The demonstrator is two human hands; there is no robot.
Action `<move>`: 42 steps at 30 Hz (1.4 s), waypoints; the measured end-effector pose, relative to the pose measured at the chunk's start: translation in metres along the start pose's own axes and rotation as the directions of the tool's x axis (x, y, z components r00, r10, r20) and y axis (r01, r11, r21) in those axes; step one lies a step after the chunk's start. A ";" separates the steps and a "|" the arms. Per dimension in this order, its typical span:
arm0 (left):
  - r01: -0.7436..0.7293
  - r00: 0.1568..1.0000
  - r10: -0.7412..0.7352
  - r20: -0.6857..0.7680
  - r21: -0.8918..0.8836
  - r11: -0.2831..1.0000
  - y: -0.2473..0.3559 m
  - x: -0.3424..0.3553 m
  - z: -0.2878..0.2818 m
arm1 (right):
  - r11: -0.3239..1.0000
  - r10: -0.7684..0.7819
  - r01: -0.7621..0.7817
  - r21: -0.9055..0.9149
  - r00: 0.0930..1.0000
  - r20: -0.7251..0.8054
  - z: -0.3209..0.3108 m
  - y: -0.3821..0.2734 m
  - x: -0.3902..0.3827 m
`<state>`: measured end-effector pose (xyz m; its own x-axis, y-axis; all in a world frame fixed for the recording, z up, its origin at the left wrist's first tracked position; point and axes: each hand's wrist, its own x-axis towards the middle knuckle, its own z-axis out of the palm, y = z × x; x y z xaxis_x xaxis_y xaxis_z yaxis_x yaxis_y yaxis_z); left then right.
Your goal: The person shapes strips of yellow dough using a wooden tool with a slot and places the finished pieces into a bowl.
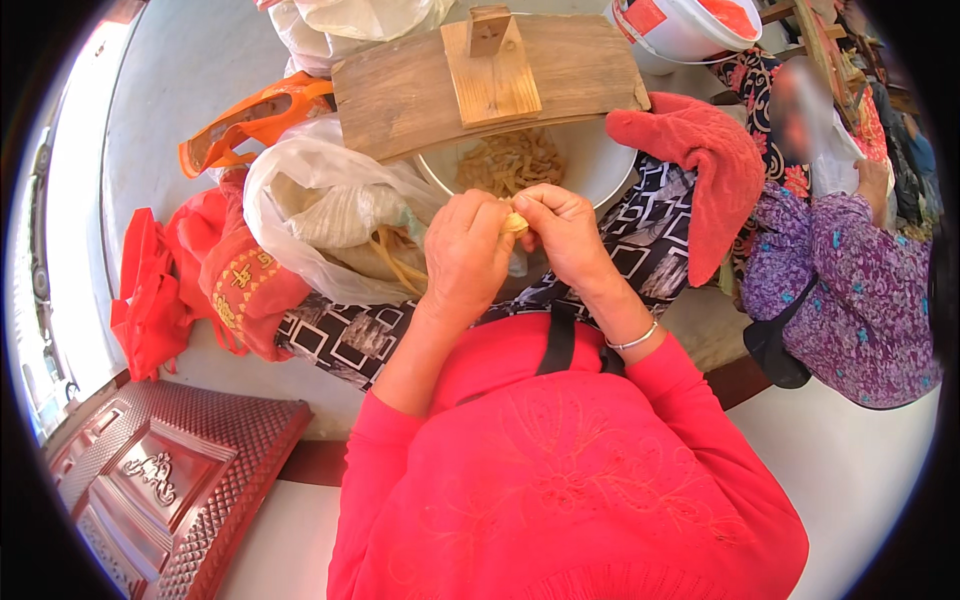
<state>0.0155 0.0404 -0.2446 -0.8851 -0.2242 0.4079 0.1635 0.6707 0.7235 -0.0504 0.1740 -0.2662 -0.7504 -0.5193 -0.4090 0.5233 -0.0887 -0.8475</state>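
Note:
My left hand and my right hand meet in front of me, both closed with fingertips pinched together. Between them is a small pale-yellow piece, mostly hidden by the fingers; its kind is unclear. Just beyond my hands stands a white basin with a heap of tan strips in it. A wooden board with a small upright block lies across the basin's far side. Left of my left hand, an open clear plastic bag holds whitish material and a few long tan strips.
A red towel drapes over my right leg, another red cloth over my left. Orange and red bags lie at left. A white bucket stands far right, a person in purple patterned clothes sits nearby. A dark-red embossed panel is lower left.

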 end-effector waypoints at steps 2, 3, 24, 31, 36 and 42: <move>0.056 0.998 -0.054 0.041 -0.030 0.998 -0.004 -0.002 -0.001 | 0.996 0.062 -0.062 -0.067 0.998 0.005 0.003 -0.006 -0.006; 0.114 0.992 -0.110 0.065 -0.051 0.992 -0.006 -0.004 -0.001 | 0.997 0.051 -0.049 -0.051 0.998 0.040 0.004 -0.007 -0.010; 0.664 0.711 -0.480 0.514 -0.716 0.217 0.009 0.022 -0.008 | 0.849 0.061 -0.208 0.486 0.952 0.300 0.001 -0.023 -0.009; 0.526 0.850 -0.468 0.243 -0.448 0.723 0.003 0.007 -0.002 | 0.996 -0.002 -0.017 0.086 0.976 0.217 -0.010 -0.033 -0.016; 0.653 0.721 -0.464 0.514 -0.729 0.208 -0.002 0.012 -0.002 | 0.977 0.060 -0.115 0.181 0.957 0.283 -0.010 -0.038 -0.014; 0.669 0.724 -0.510 0.464 -0.653 0.356 0.006 0.030 -0.010 | 0.903 0.094 -0.256 0.346 0.902 0.422 -0.008 -0.029 -0.002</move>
<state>-0.0055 0.0307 -0.2222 -0.9266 -0.1768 -0.3320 -0.2492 -0.3726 0.8939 -0.0673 0.1851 -0.2431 -0.4571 -0.8353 -0.3056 0.8040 -0.2411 -0.5435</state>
